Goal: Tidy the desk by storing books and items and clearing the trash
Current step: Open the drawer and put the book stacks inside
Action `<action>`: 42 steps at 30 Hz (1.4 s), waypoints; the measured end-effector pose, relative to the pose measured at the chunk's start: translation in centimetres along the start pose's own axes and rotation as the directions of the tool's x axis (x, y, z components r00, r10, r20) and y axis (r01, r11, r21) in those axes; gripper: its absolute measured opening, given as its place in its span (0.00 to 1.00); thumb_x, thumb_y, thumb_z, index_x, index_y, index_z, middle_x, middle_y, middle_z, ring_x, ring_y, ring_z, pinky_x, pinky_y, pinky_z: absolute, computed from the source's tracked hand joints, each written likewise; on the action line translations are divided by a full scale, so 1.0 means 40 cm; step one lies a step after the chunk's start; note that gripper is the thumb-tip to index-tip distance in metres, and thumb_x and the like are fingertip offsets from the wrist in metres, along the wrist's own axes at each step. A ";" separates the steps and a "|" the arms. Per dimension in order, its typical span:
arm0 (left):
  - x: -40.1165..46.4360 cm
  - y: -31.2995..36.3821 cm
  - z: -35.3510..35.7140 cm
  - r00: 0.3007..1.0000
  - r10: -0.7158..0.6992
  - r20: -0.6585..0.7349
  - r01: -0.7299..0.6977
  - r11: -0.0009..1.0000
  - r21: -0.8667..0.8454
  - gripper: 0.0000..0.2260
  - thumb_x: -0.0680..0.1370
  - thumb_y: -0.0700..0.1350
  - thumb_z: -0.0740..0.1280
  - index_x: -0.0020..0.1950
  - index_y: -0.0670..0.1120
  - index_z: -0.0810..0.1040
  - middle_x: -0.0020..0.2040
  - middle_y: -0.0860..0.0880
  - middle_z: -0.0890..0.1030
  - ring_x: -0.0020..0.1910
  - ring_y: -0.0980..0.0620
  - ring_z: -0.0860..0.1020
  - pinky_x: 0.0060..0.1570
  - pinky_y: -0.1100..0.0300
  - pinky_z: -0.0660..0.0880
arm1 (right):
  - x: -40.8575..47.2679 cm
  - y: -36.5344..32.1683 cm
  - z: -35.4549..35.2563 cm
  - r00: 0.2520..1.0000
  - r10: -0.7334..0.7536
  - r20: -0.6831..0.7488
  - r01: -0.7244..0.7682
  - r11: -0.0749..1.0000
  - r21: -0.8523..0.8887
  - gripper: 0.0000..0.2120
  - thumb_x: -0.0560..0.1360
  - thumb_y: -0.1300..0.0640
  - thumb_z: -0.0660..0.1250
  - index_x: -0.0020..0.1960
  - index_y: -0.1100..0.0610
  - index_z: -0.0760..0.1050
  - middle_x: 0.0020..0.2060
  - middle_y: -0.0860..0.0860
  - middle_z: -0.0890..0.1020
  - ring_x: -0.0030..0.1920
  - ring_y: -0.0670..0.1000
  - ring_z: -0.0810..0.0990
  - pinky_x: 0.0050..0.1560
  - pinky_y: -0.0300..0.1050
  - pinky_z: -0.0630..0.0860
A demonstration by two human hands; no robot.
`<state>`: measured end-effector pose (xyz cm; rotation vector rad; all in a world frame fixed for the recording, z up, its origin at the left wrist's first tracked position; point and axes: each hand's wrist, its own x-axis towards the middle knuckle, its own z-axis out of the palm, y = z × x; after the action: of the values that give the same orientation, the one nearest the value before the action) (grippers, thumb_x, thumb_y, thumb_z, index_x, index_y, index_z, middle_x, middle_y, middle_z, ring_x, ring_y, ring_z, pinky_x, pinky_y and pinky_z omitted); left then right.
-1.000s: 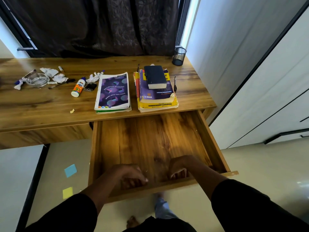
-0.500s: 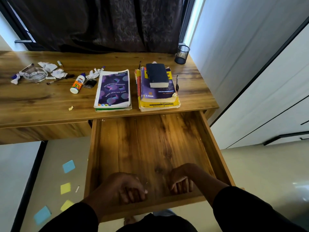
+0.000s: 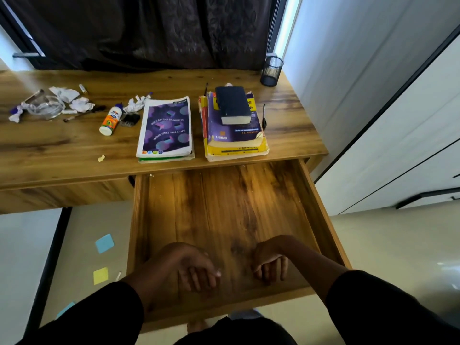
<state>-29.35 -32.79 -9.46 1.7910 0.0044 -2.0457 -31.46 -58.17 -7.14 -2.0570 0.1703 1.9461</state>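
The wooden desk's drawer [image 3: 321, 215] stands pulled far out, with nothing inside. My left hand [image 3: 191, 265] and my right hand [image 3: 270, 260] hover over its floor near the front panel, fingers loosely curled downward, holding nothing. On the desk [image 3: 49, 150] behind it lie a purple notebook [image 3: 166, 128] on a green one, and a stack of books [image 3: 234, 140] topped by a dark thick book [image 3: 232, 104]. Further left are a glue bottle [image 3: 110, 119], crumpled papers [image 3: 64, 93], and a glass bowl [image 3: 46, 109].
A black mesh pen holder [image 3: 272, 70] stands at the desk's back right corner. A pen [image 3: 264, 115] lies beside the book stack. A yellow scrap [image 3: 101, 158] sits near the desk's front edge. Blue [image 3: 104, 242] and yellow [image 3: 100, 275] sticky notes lie on the floor at left. White cabinets are at right.
The drawer has slid further out toward me. Both hands have come off its front panel and now hang just above the drawer floor.
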 end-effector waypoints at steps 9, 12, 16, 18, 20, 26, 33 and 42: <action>-0.195 0.193 -0.218 0.539 0.286 -0.793 -0.597 0.793 -0.119 0.09 0.82 0.50 0.67 0.54 0.45 0.83 0.47 0.45 0.85 0.41 0.51 0.82 0.42 0.55 0.82 | -0.169 -0.036 -0.291 0.390 -0.224 -0.893 0.505 0.863 0.004 0.05 0.78 0.45 0.68 0.44 0.43 0.78 0.44 0.43 0.81 0.48 0.46 0.81 0.50 0.45 0.79; -0.247 0.264 -0.305 0.300 0.256 -0.919 -0.696 0.717 -0.027 0.10 0.81 0.52 0.68 0.59 0.49 0.80 0.52 0.48 0.84 0.48 0.50 0.83 0.52 0.50 0.83 | -0.211 -0.064 -0.402 0.155 -0.088 -0.984 0.590 0.807 0.021 0.09 0.80 0.44 0.67 0.55 0.48 0.76 0.49 0.46 0.83 0.48 0.47 0.81 0.43 0.43 0.77; -0.291 0.361 -0.391 0.183 0.235 -0.954 -0.705 0.708 0.039 0.11 0.80 0.57 0.67 0.58 0.53 0.77 0.57 0.52 0.79 0.54 0.50 0.79 0.59 0.47 0.79 | -0.230 -0.090 -0.541 0.068 0.016 -0.998 0.617 0.785 0.054 0.24 0.80 0.41 0.65 0.68 0.56 0.71 0.61 0.57 0.79 0.59 0.55 0.79 0.46 0.43 0.71; -0.293 0.403 -0.426 0.170 0.219 -0.961 -0.664 0.746 0.052 0.08 0.81 0.59 0.66 0.49 0.56 0.74 0.52 0.51 0.78 0.49 0.51 0.77 0.51 0.51 0.77 | -0.214 -0.101 -0.605 0.159 0.017 -0.987 0.615 0.781 0.113 0.28 0.80 0.38 0.63 0.69 0.59 0.68 0.63 0.60 0.77 0.61 0.60 0.77 0.51 0.48 0.72; -0.285 0.431 -0.459 0.174 0.182 -0.968 -0.658 0.753 0.024 0.13 0.81 0.60 0.65 0.53 0.51 0.76 0.47 0.49 0.79 0.44 0.51 0.77 0.39 0.58 0.71 | -0.202 -0.109 -0.650 0.247 0.010 -0.969 0.622 0.765 0.166 0.32 0.80 0.35 0.61 0.70 0.60 0.67 0.65 0.62 0.77 0.62 0.61 0.77 0.54 0.52 0.75; -0.240 0.484 -0.553 0.235 0.062 -0.970 -0.710 0.692 -0.127 0.30 0.77 0.70 0.63 0.68 0.48 0.75 0.57 0.47 0.81 0.52 0.46 0.80 0.51 0.53 0.77 | -0.166 -0.124 -0.731 0.386 -0.024 -0.922 0.626 0.741 0.243 0.36 0.78 0.30 0.60 0.71 0.59 0.65 0.65 0.59 0.77 0.63 0.60 0.78 0.61 0.54 0.76; -0.256 0.531 -0.613 0.416 0.042 -0.908 -0.775 0.540 -0.330 0.28 0.70 0.67 0.75 0.62 0.51 0.79 0.48 0.49 0.86 0.43 0.50 0.85 0.38 0.58 0.80 | -0.166 -0.125 -0.771 0.461 0.010 -0.887 0.668 0.655 0.354 0.50 0.63 0.15 0.56 0.64 0.56 0.73 0.55 0.55 0.82 0.53 0.56 0.83 0.59 0.58 0.80; -0.246 0.514 -0.593 0.492 0.095 -0.865 -0.796 0.450 -0.404 0.34 0.62 0.63 0.82 0.62 0.49 0.80 0.49 0.46 0.88 0.45 0.45 0.87 0.44 0.51 0.84 | -0.187 -0.115 -0.773 0.563 -0.003 -0.826 0.667 0.592 0.452 0.45 0.57 0.22 0.69 0.60 0.55 0.74 0.51 0.53 0.85 0.49 0.54 0.86 0.57 0.57 0.82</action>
<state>0.32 -42.05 1.34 1.5671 0.4817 -0.5117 -1.18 -63.93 1.96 -1.9143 0.5455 0.4325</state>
